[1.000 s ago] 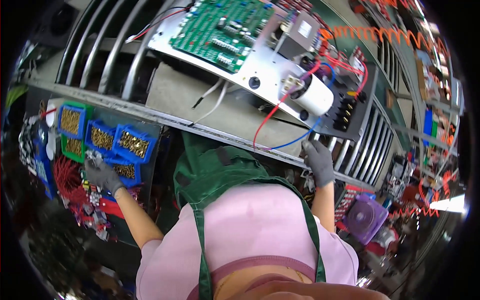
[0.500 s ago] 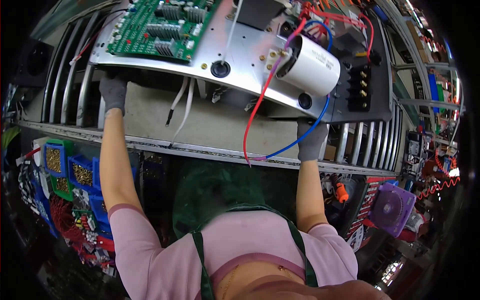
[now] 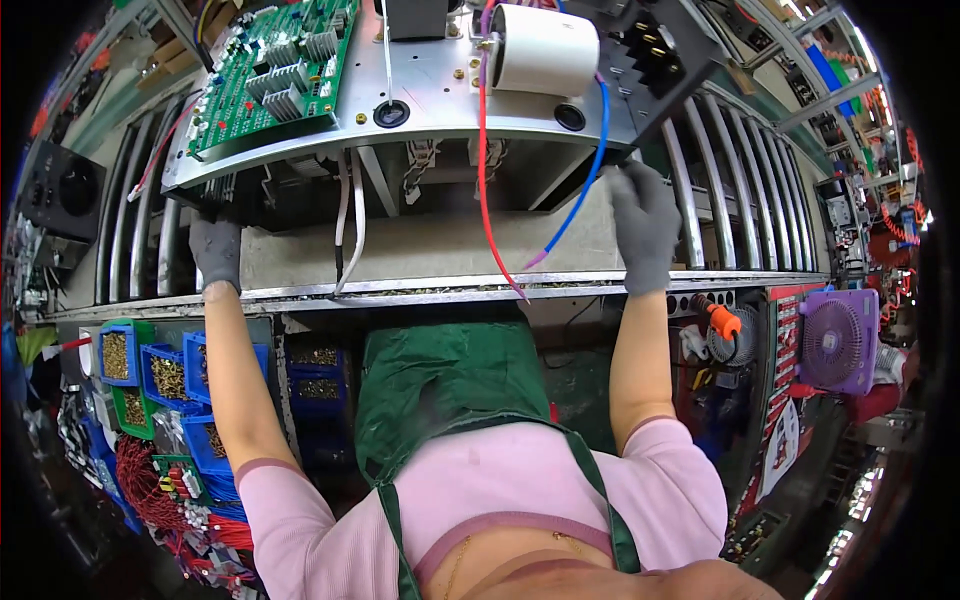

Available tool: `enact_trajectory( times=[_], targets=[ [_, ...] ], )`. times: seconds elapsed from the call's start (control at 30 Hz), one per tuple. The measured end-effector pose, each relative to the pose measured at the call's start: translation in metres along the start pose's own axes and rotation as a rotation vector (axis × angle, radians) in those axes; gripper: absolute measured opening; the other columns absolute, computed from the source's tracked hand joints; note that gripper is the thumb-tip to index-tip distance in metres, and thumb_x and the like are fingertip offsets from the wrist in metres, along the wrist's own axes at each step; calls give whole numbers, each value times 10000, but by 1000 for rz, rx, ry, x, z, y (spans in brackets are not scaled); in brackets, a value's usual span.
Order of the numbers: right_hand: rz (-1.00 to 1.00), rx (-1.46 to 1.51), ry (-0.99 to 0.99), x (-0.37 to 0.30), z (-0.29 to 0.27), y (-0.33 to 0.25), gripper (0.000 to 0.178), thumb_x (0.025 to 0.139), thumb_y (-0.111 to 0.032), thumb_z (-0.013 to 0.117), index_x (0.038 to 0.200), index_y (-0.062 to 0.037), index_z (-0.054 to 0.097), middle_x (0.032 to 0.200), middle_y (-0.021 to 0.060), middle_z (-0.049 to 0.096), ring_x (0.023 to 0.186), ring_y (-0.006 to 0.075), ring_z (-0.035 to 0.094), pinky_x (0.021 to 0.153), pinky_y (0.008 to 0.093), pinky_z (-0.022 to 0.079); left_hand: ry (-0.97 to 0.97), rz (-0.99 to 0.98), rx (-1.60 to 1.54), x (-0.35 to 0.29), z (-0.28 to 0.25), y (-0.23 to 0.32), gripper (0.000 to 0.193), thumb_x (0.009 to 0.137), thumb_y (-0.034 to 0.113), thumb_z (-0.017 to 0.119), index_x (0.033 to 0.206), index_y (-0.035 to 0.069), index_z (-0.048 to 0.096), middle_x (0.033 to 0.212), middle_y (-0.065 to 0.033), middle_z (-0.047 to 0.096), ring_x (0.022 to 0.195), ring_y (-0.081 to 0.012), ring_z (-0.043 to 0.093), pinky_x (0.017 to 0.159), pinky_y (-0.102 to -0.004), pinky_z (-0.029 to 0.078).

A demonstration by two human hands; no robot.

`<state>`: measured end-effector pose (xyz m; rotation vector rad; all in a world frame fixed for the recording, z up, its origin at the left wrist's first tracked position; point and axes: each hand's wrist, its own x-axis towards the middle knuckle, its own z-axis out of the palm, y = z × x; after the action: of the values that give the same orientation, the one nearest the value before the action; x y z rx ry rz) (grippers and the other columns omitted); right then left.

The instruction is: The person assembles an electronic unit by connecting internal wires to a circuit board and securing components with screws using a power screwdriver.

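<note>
A large metal chassis [image 3: 430,140] carries a green circuit board [image 3: 225,125], a white cylindrical capacitor [image 3: 545,50] and a black panel on its right. My left hand [image 3: 216,250], in a grey glove, is at the chassis's left front corner; its fingertips are hidden below the edge. Beside the right front corner is my grey-gloved right hand [image 3: 645,225], its fingers apart and nothing seen in them; I cannot tell if they touch the corner. A red wire [image 3: 484,180] and a blue wire [image 3: 590,180] hang over the front edge. White cables [image 3: 358,220] come from underneath.
Under the chassis lies a flat grey board [image 3: 440,240], with metal rollers [image 3: 745,190] on both sides and a rail [image 3: 450,293] in front. Blue bins [image 3: 165,375] of small metal parts stand at left. An orange-handled tool [image 3: 722,320] and a purple fan [image 3: 838,340] are at right.
The chassis has shifted left and farther up in the view, showing more of its underside. My right hand has come up from the front edge, and its fingers now show beside the corner.
</note>
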<state>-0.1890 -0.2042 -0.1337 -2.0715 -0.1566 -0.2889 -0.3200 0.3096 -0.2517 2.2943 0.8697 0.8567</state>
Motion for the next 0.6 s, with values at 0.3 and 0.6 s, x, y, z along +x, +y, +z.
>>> enact_trajectory(
  times=[0.3,0.6],
  targets=[
    [36,481,-106,-34,-16,-72,160,887,-173,549,915,-34,622,640,5,543,509,40,433,448,183,326,-270,248,-752,-135,-8,191,156,883,80,594,1024,40,649,992,-49,639,910,-128,588,826,-261,473],
    [162,227,-495,-32,-2,-48,242,866,-261,643,931,-27,646,668,34,589,535,79,515,477,223,400,-857,-215,-1242,-151,59,266,308,962,141,464,1217,-19,533,1115,-132,618,940,-183,628,815,-282,519]
  ],
)
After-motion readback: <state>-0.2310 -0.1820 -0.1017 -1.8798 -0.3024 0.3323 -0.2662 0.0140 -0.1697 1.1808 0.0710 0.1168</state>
